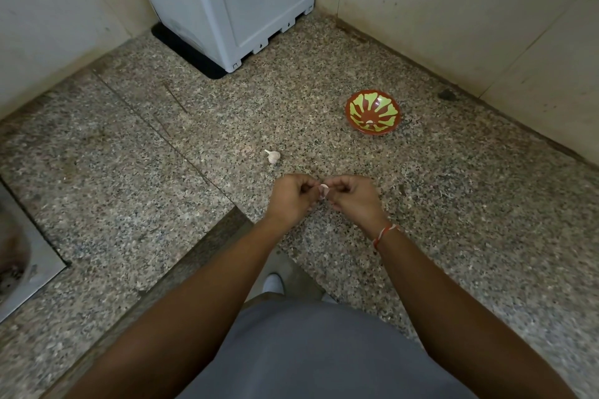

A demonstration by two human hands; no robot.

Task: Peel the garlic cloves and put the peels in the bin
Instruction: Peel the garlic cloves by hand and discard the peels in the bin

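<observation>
Your left hand [290, 196] and right hand [351, 196] both pinch one garlic clove [323, 190] just above the counter [453, 191], so a slip drops it and loose peel can scatter, with no bin in view, only the bowl [372, 112]

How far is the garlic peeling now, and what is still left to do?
Early stage. The bowl holds one small pale piece, perhaps a peeled clove. The left hand and right hand pinch a clove between them, peeling it. A garlic piece lies unpeeled on the counter. No bin is visible.
</observation>
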